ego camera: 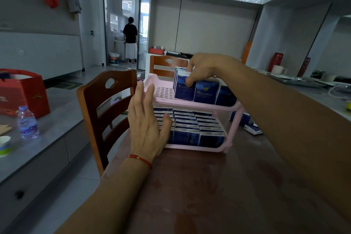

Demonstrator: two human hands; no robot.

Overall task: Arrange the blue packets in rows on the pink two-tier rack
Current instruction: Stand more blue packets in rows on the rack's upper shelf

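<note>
The pink two-tier rack (pixel 152 80) stands on the dark wooden table. Its lower tier is packed with rows of upright blue packets (pixel 191 127). On the upper tier a few blue packets (pixel 206 91) stand along the right side, and the left part is bare. My right hand (pixel 201 68) reaches over the upper tier and pinches the leftmost blue packet (pixel 185 89) by its top. My left hand (pixel 147 119) is flat with straight fingers against the rack's left front, fingertips at the upper tier's rim.
More blue packets (pixel 247 121) lie on the table right of the rack. Two wooden chairs (pixel 102 100) stand left of and behind the table. A water bottle (pixel 27 122) and a red box (pixel 22 91) sit on the grey counter at left. A person stands in the far doorway.
</note>
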